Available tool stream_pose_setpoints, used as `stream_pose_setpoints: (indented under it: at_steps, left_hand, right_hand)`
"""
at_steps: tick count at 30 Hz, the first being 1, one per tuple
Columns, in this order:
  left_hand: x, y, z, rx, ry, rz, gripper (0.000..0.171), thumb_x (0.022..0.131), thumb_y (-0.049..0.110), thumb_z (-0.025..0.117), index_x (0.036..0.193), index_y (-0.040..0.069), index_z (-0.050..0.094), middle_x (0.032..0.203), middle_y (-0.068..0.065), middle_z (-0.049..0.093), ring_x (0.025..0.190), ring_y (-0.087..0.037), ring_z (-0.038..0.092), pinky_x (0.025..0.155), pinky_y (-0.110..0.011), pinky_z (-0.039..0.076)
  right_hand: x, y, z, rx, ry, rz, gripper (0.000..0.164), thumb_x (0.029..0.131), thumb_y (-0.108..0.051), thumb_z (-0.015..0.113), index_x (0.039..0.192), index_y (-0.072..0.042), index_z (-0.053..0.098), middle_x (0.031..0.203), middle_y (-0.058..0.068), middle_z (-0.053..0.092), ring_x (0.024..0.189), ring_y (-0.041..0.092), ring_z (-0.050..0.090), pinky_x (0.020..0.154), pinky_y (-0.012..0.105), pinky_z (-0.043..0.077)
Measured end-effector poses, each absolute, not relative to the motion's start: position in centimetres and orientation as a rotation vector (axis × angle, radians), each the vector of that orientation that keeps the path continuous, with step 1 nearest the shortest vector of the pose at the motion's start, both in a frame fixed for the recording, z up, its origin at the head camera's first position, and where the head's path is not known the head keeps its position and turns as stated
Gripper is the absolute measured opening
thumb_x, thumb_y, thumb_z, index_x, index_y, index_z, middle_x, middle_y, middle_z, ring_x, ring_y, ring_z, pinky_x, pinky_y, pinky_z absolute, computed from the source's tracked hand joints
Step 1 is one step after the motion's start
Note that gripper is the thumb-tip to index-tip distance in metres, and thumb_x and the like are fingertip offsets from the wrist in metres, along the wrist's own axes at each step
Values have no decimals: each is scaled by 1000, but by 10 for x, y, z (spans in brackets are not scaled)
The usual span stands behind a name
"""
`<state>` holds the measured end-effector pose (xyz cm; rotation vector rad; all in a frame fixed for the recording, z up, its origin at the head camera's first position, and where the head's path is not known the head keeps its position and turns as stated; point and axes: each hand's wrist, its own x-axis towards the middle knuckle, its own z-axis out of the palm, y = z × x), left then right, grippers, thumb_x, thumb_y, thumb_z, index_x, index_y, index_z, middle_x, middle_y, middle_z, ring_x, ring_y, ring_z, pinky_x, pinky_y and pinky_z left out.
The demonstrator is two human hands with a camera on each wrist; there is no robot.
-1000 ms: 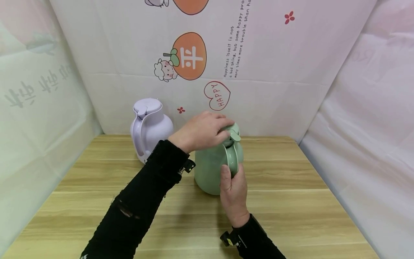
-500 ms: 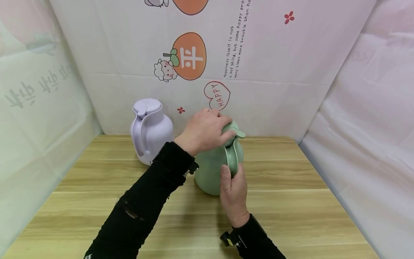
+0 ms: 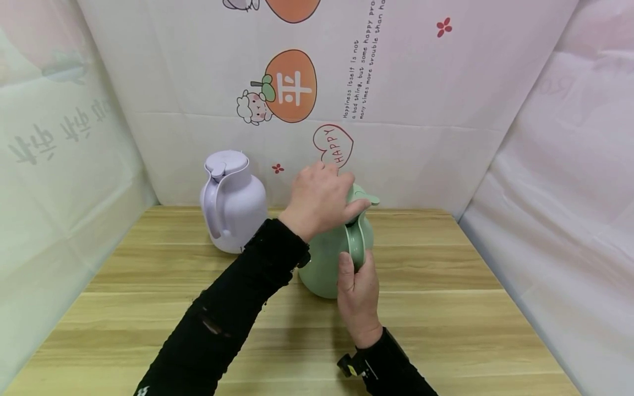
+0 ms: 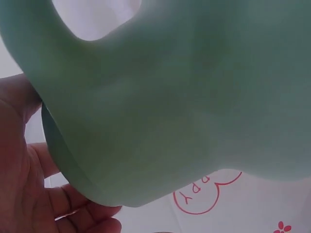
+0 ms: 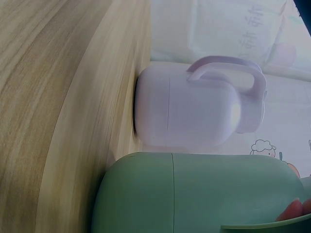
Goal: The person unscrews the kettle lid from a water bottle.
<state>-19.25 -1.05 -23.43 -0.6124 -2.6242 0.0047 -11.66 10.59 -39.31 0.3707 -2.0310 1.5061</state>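
A pale green thermos jug [image 3: 321, 273] stands upright on the wooden table, its handle toward the person. My left hand [image 3: 324, 199] grips the lid [image 3: 362, 194] from above, the thumb lying along its near side. Much of the lid is hidden under the fingers; its lever points out to the right. In the left wrist view, the hand [image 4: 29, 179] curls about the jug's top end beside the green body [image 4: 136, 116]. My right hand [image 3: 359, 297] holds the lower part of the handle [image 3: 355, 246], thumb on its near side.
A lilac thermos jug [image 3: 242, 212] with its lid on stands behind and left of the green one, close to the printed backdrop [image 3: 406, 159]. White cloth walls [image 3: 559, 181] rise at both sides of the wooden table [image 3: 436, 330].
My left hand has shifted slightly right and turned the lid, so its lever has swung rightward and away from above the handle. The right hand and the jug's body stay in place.
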Motion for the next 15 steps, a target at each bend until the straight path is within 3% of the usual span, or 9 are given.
stream_pose_setpoints:
  at_steps: [8,15]
  left_hand:
    - [-190,-5,-234,-527,-2677,-44,54,97,73,49,96,21,64,90,0,55,70,-18,53,54,-35,45]
    - [-189,-1,-234,-488,-2663,10,60,96,78,47,97,21,67,88,0,56,64,-18,55,51,-33,45]
  right_hand:
    - [-118,106,-394,373,-2024,1504,21,110,-19,51,120,-1,54,75,1,50,60,12,50,60,29,46]
    - [-119,107,-395,402,-2004,1523,19,110,-17,50,119,-1,55,76,1,50,61,12,51,61,29,47]
